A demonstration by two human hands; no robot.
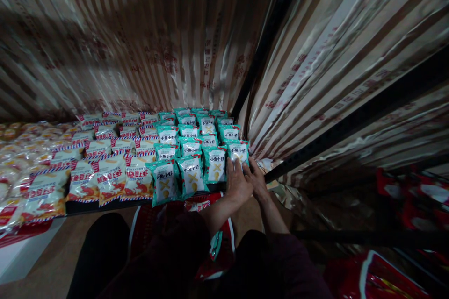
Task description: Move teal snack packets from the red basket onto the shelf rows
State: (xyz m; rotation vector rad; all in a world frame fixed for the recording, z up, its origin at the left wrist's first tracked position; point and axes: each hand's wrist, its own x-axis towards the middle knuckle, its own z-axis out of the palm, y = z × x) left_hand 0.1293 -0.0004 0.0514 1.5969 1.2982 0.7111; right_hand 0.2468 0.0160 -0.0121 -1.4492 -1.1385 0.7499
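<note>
Teal-and-white snack bags point(191, 176) stand in several rows at the right end of a shelf. My left hand point(239, 183) has its fingers on the lower front of the rightmost front snack bag point(238, 150). Close against it, my right hand point(257, 178) grips the right side of that same bag. The bag stands upright between my hands, its lower part covered by my fingers. To its left, touching or nearly touching, is another teal bag point(215, 164).
White snack bags with red lettering point(109, 175) fill the shelf further left. Dark metal posts point(259, 51) and striped plastic sheeting point(157, 32) stand behind and to the right. Below the shelf lies a red package point(228, 243) with a teal bag point(215, 244). More red packages point(382, 275) lie at lower right.
</note>
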